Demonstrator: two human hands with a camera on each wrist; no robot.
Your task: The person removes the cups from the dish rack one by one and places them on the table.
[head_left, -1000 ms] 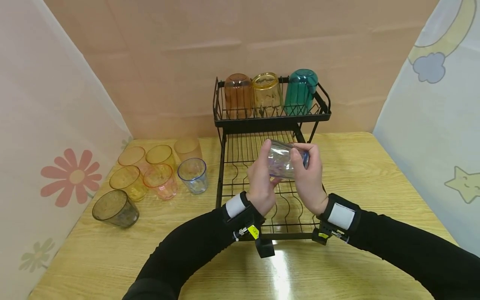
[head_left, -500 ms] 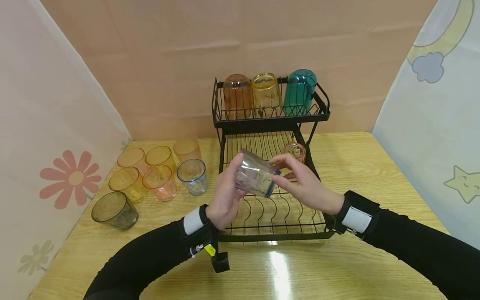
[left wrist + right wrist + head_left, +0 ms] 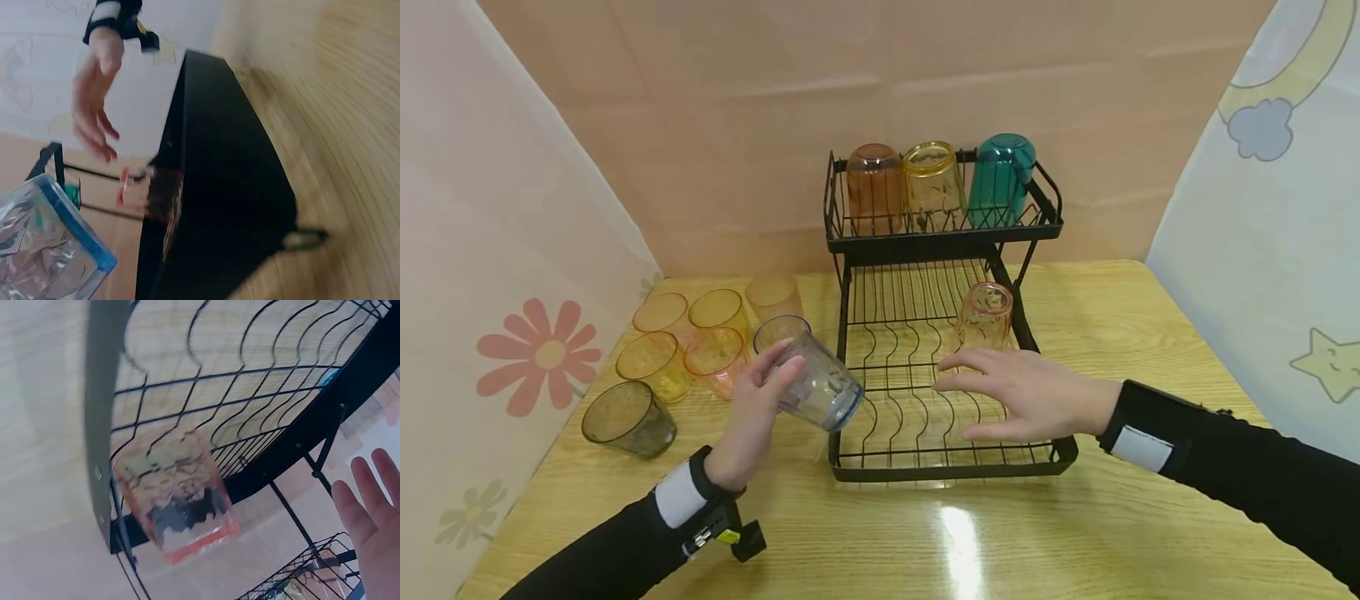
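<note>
My left hand [image 3: 754, 417] grips a clear drinking glass [image 3: 820, 387], tilted, its thick blue-tinted end pointing right over the rack's left edge. In the left wrist view that glass [image 3: 44, 244] fills the lower left corner. My right hand [image 3: 1018, 396] hovers over the lower tier of the black dish rack [image 3: 955, 475], fingers spread and holding nothing. Just beyond it, a pinkish glass [image 3: 985, 312] stands upside down on the lower tier at the right. It also shows in the right wrist view, where fingers [image 3: 359, 515] appear at the right edge.
On the upper tier sit an amber-brown glass [image 3: 875, 187], a yellow glass [image 3: 934, 183] and a teal glass [image 3: 1002, 179], all upside down. Several upright glasses crowd the table's left, among them a grey-brown glass [image 3: 631, 421] and a blue-rimmed glass [image 3: 778, 327] partly behind the held one.
Both hands were on the clear glass over the rack. The right hand has let go and moved right. The left hand has carried the glass leftward, uncovering the pinkish glass.
</note>
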